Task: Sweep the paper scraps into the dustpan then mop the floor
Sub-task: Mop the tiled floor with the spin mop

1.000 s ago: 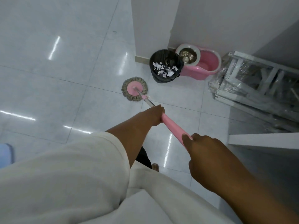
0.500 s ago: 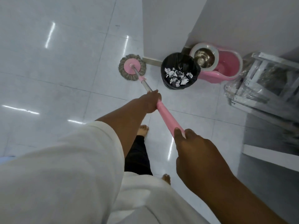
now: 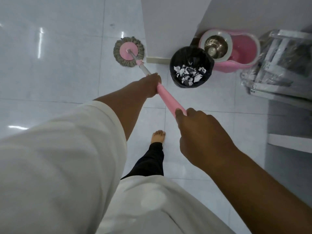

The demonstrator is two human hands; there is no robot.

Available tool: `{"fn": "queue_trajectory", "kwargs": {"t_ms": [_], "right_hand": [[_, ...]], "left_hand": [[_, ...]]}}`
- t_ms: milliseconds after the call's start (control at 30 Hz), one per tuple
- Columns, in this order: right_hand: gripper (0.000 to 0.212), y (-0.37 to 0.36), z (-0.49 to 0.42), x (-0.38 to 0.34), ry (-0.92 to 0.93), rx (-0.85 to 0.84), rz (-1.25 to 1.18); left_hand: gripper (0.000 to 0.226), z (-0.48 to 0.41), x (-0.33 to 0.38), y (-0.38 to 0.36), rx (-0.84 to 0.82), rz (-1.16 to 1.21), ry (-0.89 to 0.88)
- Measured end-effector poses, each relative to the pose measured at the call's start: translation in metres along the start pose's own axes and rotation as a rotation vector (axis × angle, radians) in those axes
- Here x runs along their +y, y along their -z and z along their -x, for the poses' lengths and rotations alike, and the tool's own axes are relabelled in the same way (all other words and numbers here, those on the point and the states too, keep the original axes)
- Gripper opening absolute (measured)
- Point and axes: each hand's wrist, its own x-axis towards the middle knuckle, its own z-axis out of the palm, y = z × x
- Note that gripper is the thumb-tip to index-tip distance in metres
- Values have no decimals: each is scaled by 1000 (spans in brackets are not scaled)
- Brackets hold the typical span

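Bin (image 3: pixel 185 53) holds paper scraps (image 3: pixel 189 73); pink bucket (image 3: pixel 244 48) just beside it.

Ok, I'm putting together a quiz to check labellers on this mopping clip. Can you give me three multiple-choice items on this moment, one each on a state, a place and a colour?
1. What state is the black bin in?
A empty
B holds paper scraps
C tipped over

2. Where does the mop head rest?
A in the bin
B on a shelf
C on the floor beside the wall corner

3. What colour is the handle grip held by the left hand and right hand?
A pink
B blue
C black

Answers:
1 B: white scraps lie inside the upright bin.
2 C: its strands lie flat on the tiles at the wall's foot.
3 A: a pink sleeve runs between the two hands.
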Motion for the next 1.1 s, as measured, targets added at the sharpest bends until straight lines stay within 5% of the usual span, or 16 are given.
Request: {"fn": "queue_trajectory", "kwargs": {"t_ms": [700, 1100], "right_hand": [[44, -131, 363, -102, -332, -40, -179], [53, -125, 315, -117, -364, -56, -157]], "left_hand": [[48, 279, 36, -253, -227, -225, -324], [44, 246, 22, -215, -212, -321, -397]]}}
